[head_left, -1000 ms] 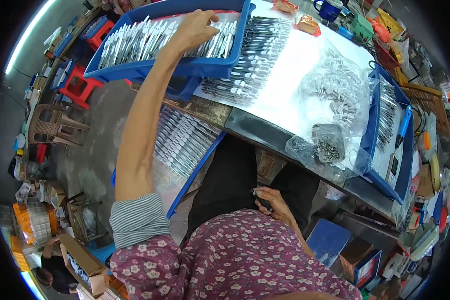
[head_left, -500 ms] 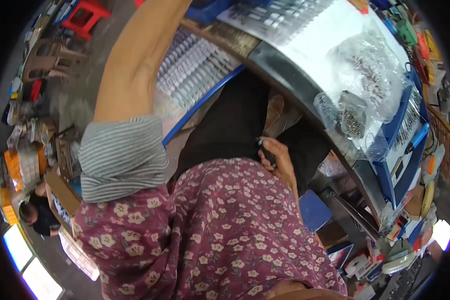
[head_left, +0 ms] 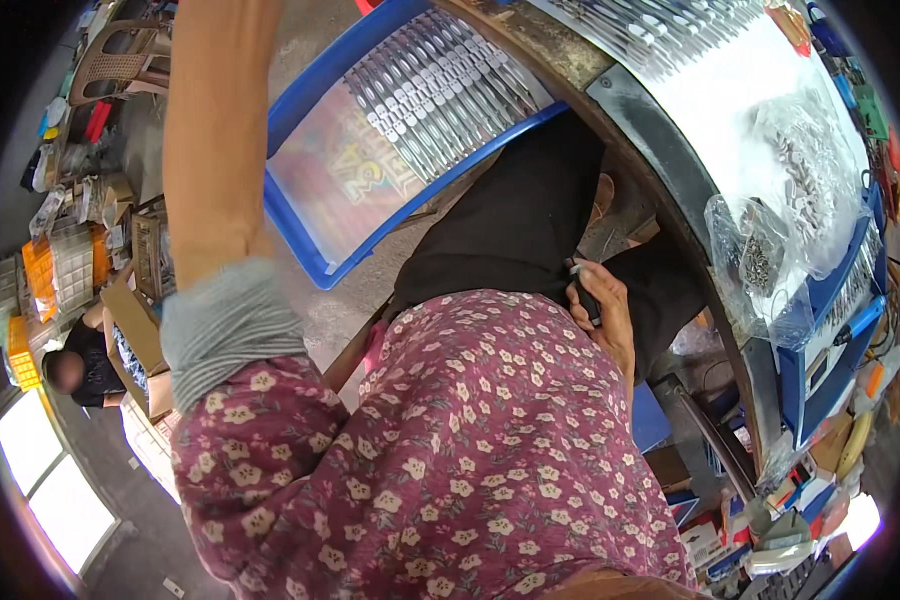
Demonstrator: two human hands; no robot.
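Observation:
My right hand (head_left: 615, 315) rests in my lap, its fingers wrapped round a small black handle-like tool (head_left: 588, 302); the tool's working end cannot be made out. My left forearm (head_left: 220, 150) reaches up past the top edge, so the left hand is out of sight. Beside that forearm is a blue tray (head_left: 315, 268) with a clear sheet over a printed base. Rows of slim silver metal pieces (head_left: 440, 100) lie side by side in its far part. More such silver pieces (head_left: 660, 30) are lined up on the white tabletop at the upper right.
The dark table edge (head_left: 660, 130) curves down along my right side. A plastic bag of small metal parts (head_left: 760, 260) lies on the white top (head_left: 735, 125). Beyond it stands a blue bin (head_left: 805, 385). At far left, a person (head_left: 90, 350) is near a cardboard box (head_left: 135, 325).
The view has shifted, bringing more of the blue tray into sight. My left forearm now points straighter up, farther left. The right hand keeps hold of the black tool in my lap.

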